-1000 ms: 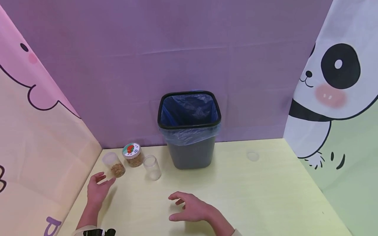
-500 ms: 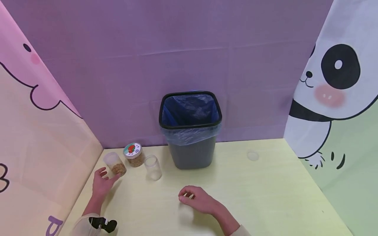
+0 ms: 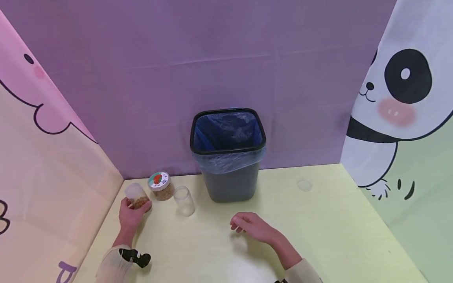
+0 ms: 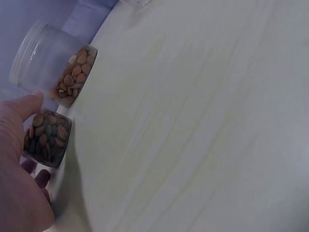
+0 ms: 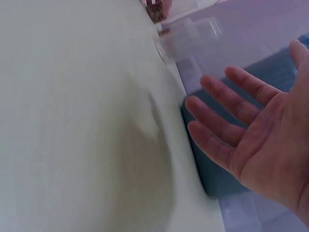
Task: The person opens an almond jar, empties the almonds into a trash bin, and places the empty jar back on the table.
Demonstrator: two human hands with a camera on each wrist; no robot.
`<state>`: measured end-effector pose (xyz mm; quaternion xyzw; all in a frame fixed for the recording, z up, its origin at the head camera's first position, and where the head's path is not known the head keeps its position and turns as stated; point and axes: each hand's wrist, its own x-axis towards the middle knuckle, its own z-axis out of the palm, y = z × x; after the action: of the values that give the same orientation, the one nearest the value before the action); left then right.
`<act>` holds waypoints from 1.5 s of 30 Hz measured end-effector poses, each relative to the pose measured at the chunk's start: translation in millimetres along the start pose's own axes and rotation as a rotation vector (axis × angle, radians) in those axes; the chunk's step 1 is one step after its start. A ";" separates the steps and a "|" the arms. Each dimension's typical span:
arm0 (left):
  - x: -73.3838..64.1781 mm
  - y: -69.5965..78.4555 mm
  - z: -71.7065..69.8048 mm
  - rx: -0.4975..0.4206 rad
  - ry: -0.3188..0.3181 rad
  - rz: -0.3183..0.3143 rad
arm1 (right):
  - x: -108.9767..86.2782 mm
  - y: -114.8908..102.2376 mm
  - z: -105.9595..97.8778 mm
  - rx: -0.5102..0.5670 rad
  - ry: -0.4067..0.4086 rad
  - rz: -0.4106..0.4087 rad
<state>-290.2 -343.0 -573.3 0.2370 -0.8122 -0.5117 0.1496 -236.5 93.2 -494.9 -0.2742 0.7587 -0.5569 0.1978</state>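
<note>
My left hand (image 3: pixel 131 215) is around a clear plastic jar (image 3: pixel 135 191) partly filled with brown nuts. Its thumb lies on the jar's right side and the fingers curl round the left. In the left wrist view, almond-like nuts (image 4: pixel 47 137) show between thumb and fingers. Just behind to the right stands a second nut jar (image 3: pixel 163 192) with a printed lid (image 3: pixel 159 180). An uncovered see-through jar (image 3: pixel 184 201) is beside it, with no contents showing. Over the middle of the table, my right hand (image 3: pixel 255 227) holds nothing, its fingers loosely bent and apart in the right wrist view.
A grey bin (image 3: pixel 231 182) with a black rim and blue liner stands at the table's back, against a purple cloth wall (image 3: pixel 226 59). A clear round disc (image 3: pixel 304 185) lies on the pale table (image 3: pixel 339 232) to the right. Printed cloth walls flank both sides.
My left hand has moved forward and right from beside the nut jar and now grips it. My right hand has shifted right and farther from me, its fingers more relaxed. The jars stay put.
</note>
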 end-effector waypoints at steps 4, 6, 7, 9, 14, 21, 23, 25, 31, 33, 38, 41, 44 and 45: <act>1.5 -3.6 1.5 0.021 0.040 -0.028 | -3.7 -0.7 -15.1 -0.004 -0.005 0.024; 1.5 -4.8 1.6 0.025 0.052 -0.035 | -5.3 0.4 -22.3 -0.015 -0.003 0.026; 1.4 -4.9 1.5 0.027 0.051 -0.040 | -6.0 1.0 -26.0 -0.021 -0.001 0.027; 0.7 -4.3 1.2 0.028 0.054 -0.039 | -7.3 2.4 -33.0 -0.034 0.008 0.029; -0.6 -5.3 0.5 0.040 0.058 -0.030 | -6.7 24.9 -47.6 -0.051 0.034 0.047; -6.4 -2.3 0.3 0.011 0.105 -0.005 | -9.9 42.0 -59.1 -0.137 0.062 0.006; -9.1 0.5 0.5 -0.005 0.122 0.003 | -11.6 42.3 -61.6 -0.202 0.078 -0.035; -11.5 3.6 0.2 -0.015 0.140 0.005 | -13.8 41.6 -63.9 -0.242 0.090 -0.061; -17.4 12.0 -0.5 -0.085 0.184 0.023 | -20.5 42.4 -70.2 -0.259 0.101 -0.074; -18.9 14.0 1.6 -0.114 0.179 0.028 | -22.9 43.1 -73.1 -0.260 0.098 -0.063; -23.4 14.8 7.0 -0.156 0.135 0.004 | -28.1 44.4 -78.5 -0.267 0.110 -0.035; -27.3 13.4 7.1 -0.119 0.103 0.011 | -30.5 44.8 -79.2 -0.258 0.126 -0.028; -33.7 11.2 3.7 -0.073 0.088 0.019 | -32.7 44.3 -78.0 -0.241 0.116 -0.022; -35.7 10.9 2.7 -0.063 0.086 0.019 | -33.7 43.9 -77.6 -0.234 0.109 -0.020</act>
<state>-263.9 -317.8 -564.6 0.2464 -0.7905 -0.5251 0.1966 -266.1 181.9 -513.5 -0.2722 0.8253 -0.4807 0.1172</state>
